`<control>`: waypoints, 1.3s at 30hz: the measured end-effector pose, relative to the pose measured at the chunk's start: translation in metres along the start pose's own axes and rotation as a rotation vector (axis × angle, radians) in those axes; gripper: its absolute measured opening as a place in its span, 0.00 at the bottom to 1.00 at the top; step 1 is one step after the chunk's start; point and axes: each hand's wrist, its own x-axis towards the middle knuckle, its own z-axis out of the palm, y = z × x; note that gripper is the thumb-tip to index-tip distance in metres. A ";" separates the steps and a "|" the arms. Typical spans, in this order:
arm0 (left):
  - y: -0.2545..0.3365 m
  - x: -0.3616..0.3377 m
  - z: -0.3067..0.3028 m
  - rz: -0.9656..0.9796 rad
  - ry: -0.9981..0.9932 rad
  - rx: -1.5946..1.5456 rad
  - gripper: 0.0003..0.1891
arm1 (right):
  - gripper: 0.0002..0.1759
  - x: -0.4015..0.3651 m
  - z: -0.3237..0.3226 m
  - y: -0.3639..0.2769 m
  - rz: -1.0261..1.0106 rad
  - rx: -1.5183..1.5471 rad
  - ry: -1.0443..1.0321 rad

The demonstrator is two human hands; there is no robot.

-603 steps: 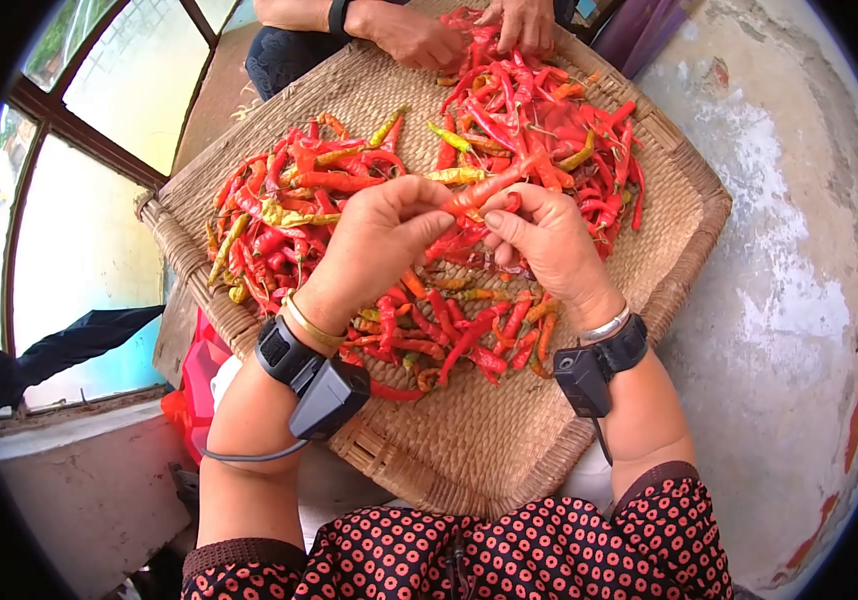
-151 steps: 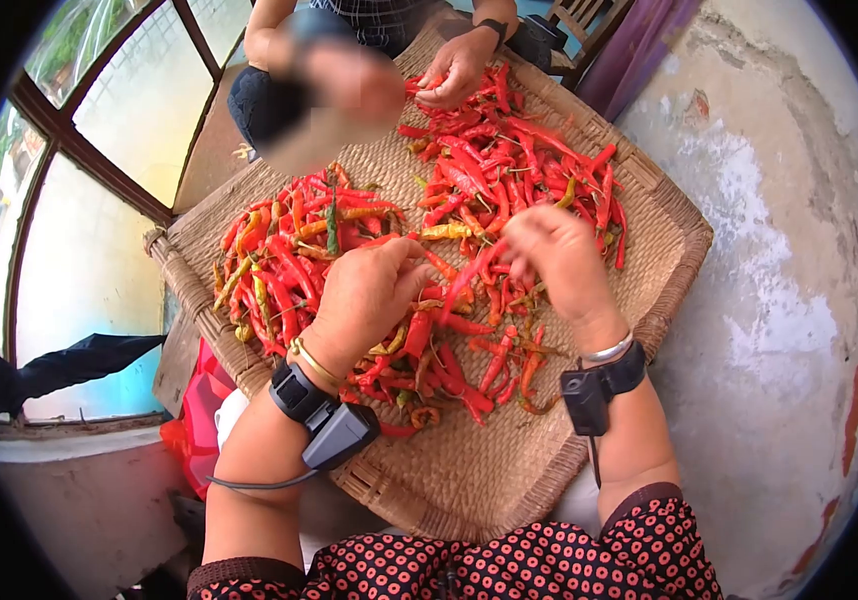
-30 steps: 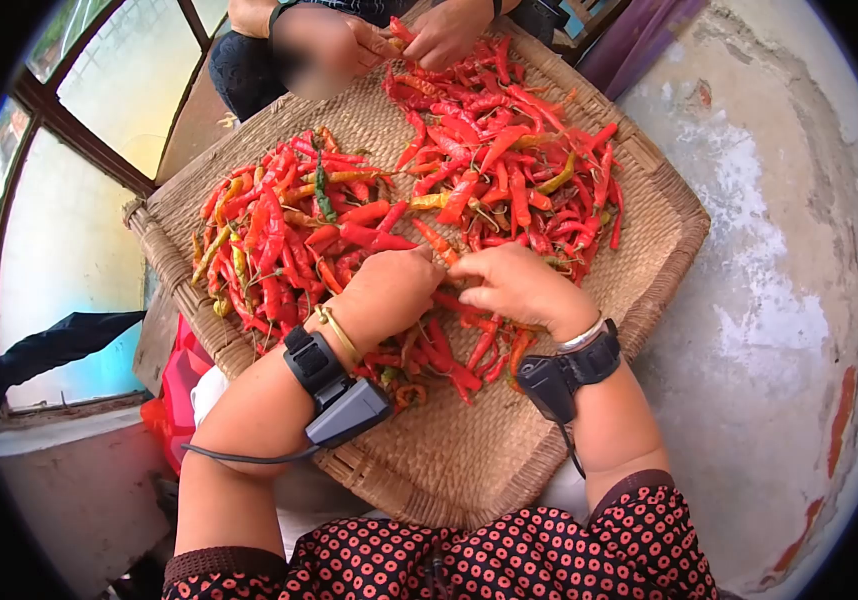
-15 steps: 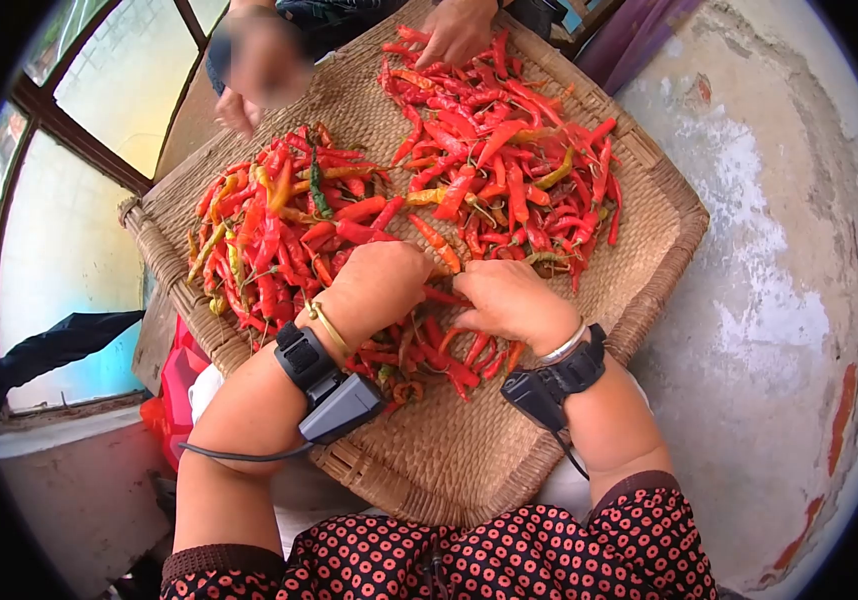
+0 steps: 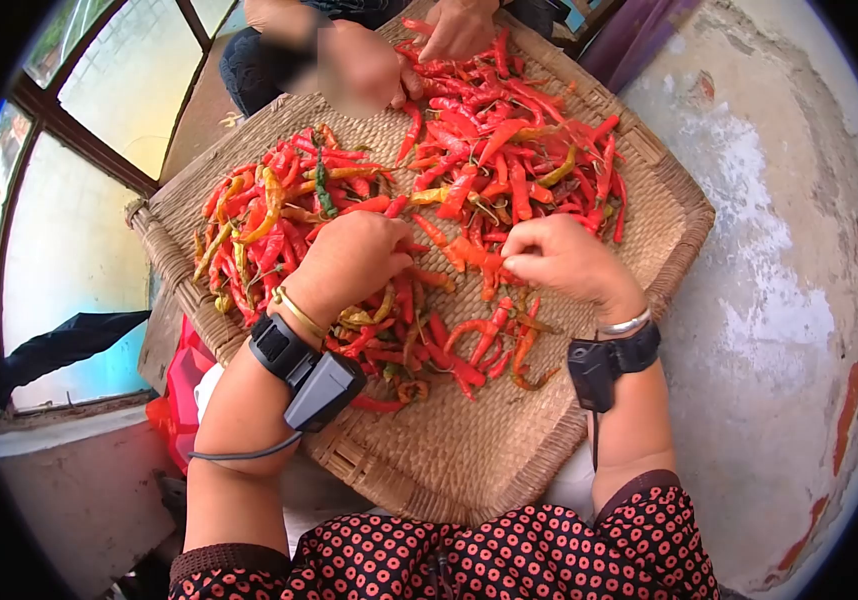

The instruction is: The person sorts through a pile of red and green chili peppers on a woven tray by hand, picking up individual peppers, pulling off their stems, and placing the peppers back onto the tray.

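Red chili peppers lie in a woven tray (image 5: 419, 450), in a left heap (image 5: 274, 225), a right heap (image 5: 509, 130) and a smaller near group (image 5: 429, 350). My left hand (image 5: 354, 255) is closed at the right side of the left heap; what its curled fingers hold, if anything, is hidden. My right hand (image 5: 569, 258) pinches the end of an orange-red pepper (image 5: 479, 257) below the right heap. A dark green pepper (image 5: 323, 185) rests on the left heap.
Across the tray a person's hands (image 5: 457, 28) reach into the right heap. A framed window (image 5: 79, 250) stands at the left, beside a black folded cloth (image 5: 69, 345). A worn wall (image 5: 749, 280) is at the right.
My hands have moved apart, the left one to the left and the right one up and right. The other person's hand at the left has moved over to the right heap.
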 end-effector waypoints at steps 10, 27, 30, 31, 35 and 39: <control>0.008 0.002 0.027 0.070 -0.145 0.243 0.10 | 0.14 0.017 0.024 0.002 0.010 0.468 0.356; 0.021 0.003 0.009 0.124 -0.025 -0.460 0.09 | 0.08 0.010 0.031 -0.009 -0.030 0.414 0.238; 0.011 0.001 0.017 0.252 -0.119 -0.124 0.10 | 0.07 0.006 0.019 -0.011 -0.006 0.412 0.205; 0.012 0.002 0.017 0.252 -0.119 -0.124 0.10 | 0.07 0.003 0.013 -0.014 0.007 0.411 0.230; 0.012 0.001 0.018 0.130 -0.111 0.039 0.10 | 0.16 0.008 -0.001 0.000 -0.267 1.080 0.486; 0.014 0.005 0.021 0.158 0.085 0.104 0.11 | 0.20 0.010 -0.001 -0.001 -0.151 1.230 0.678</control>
